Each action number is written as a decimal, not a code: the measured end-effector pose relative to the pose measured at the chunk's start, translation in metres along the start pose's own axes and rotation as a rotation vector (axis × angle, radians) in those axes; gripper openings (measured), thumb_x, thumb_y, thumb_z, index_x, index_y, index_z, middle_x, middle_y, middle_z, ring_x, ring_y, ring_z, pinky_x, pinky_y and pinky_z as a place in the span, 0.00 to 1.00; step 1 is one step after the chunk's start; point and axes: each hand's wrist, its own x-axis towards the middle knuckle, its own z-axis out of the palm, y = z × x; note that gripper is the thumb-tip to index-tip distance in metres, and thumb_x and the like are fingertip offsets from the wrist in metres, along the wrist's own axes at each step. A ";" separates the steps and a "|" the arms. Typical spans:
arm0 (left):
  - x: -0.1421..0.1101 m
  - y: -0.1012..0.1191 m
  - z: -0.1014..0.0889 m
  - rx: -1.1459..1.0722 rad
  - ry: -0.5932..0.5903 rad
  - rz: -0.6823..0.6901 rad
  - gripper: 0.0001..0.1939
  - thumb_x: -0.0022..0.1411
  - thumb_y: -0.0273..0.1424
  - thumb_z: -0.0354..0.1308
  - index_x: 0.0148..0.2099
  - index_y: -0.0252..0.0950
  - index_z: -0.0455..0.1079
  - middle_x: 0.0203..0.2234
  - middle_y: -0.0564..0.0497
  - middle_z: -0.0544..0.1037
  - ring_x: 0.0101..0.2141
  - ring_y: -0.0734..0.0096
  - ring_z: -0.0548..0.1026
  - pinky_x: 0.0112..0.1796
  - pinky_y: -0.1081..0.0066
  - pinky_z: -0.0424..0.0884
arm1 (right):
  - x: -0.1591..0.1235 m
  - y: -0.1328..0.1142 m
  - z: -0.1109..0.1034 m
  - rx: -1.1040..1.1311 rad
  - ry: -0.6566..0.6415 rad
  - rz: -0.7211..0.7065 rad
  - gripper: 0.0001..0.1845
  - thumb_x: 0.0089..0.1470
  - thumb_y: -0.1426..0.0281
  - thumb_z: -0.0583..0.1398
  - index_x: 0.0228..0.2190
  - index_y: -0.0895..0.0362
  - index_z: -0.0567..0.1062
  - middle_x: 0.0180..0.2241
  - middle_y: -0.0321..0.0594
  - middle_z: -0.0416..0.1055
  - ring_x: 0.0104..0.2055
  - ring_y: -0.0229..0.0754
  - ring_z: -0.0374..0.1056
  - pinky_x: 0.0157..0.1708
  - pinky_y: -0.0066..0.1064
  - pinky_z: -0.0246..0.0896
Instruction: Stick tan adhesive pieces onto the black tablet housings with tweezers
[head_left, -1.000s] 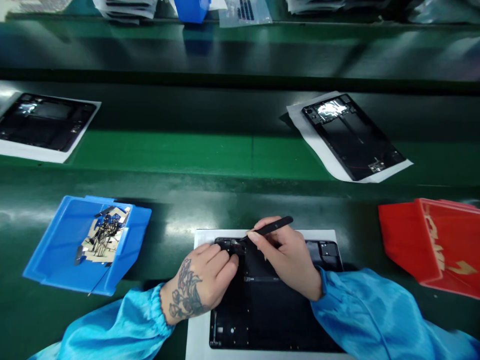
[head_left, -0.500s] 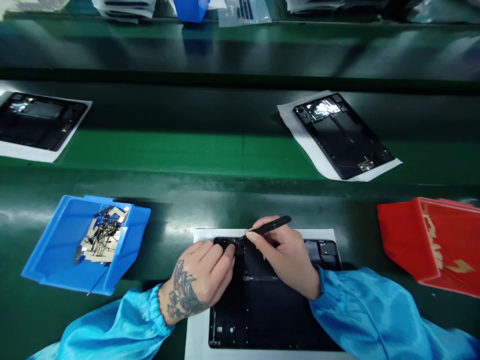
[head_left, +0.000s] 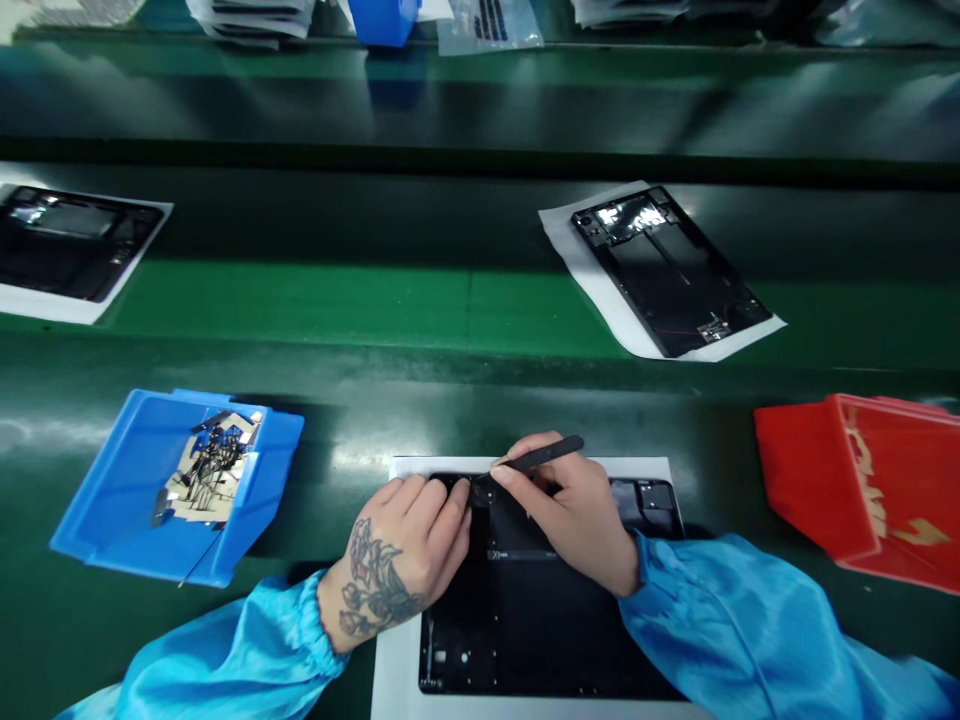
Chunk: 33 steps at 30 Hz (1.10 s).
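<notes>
My right hand (head_left: 574, 520) is shut on a pair of black tweezers (head_left: 544, 455), and their tips reach a small dark part (head_left: 480, 490) at the top left of a black tablet back housing (head_left: 540, 610). My tattooed left hand (head_left: 397, 560) lies beside those tips, with its fingertips on that corner of the housing. Whether those fingers pinch anything is hidden. The housing lies flat on a white sheet (head_left: 396, 650).
A blue tray (head_left: 97, 510) on the left holds a heap of film scraps (head_left: 210, 470), and a red tray (head_left: 862, 480) stands on the right. Beyond them, a green belt (head_left: 300, 310) carries black housings on white sheets (head_left: 667, 270). Blue sleeves cover both my forearms.
The far housings on their white sheets have slid left along the belt. My left hand has shifted slightly, and the tweezer tips remain at the same corner.
</notes>
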 end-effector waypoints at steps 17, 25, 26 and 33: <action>0.000 -0.001 0.001 -0.014 0.010 -0.029 0.14 0.61 0.28 0.54 0.46 0.26 0.71 0.25 0.48 0.70 0.27 0.64 0.66 0.26 0.64 0.63 | -0.001 0.004 -0.013 -0.030 0.084 -0.328 0.05 0.57 0.75 0.58 0.35 0.55 0.68 0.30 0.35 0.70 0.31 0.35 0.69 0.32 0.26 0.64; -0.002 -0.002 0.002 -0.066 -0.022 -0.035 0.15 0.61 0.31 0.54 0.47 0.27 0.71 0.28 0.44 0.71 0.29 0.61 0.67 0.29 0.62 0.64 | -0.003 0.003 -0.012 -0.129 -0.071 -0.289 0.01 0.58 0.73 0.57 0.34 0.56 0.69 0.29 0.36 0.71 0.31 0.36 0.70 0.29 0.26 0.63; -0.002 -0.002 0.001 -0.074 -0.014 -0.023 0.15 0.61 0.31 0.54 0.47 0.26 0.71 0.29 0.44 0.71 0.29 0.61 0.67 0.29 0.62 0.64 | -0.003 0.003 -0.011 -0.128 -0.098 -0.286 0.01 0.59 0.72 0.56 0.34 0.56 0.69 0.29 0.37 0.71 0.30 0.37 0.70 0.28 0.27 0.63; -0.003 -0.001 0.000 -0.141 -0.023 0.045 0.15 0.61 0.30 0.54 0.48 0.27 0.70 0.30 0.44 0.70 0.31 0.61 0.66 0.30 0.61 0.64 | -0.002 0.001 -0.011 -0.053 -0.134 -0.276 0.02 0.57 0.72 0.58 0.32 0.56 0.70 0.27 0.35 0.72 0.28 0.35 0.71 0.27 0.25 0.64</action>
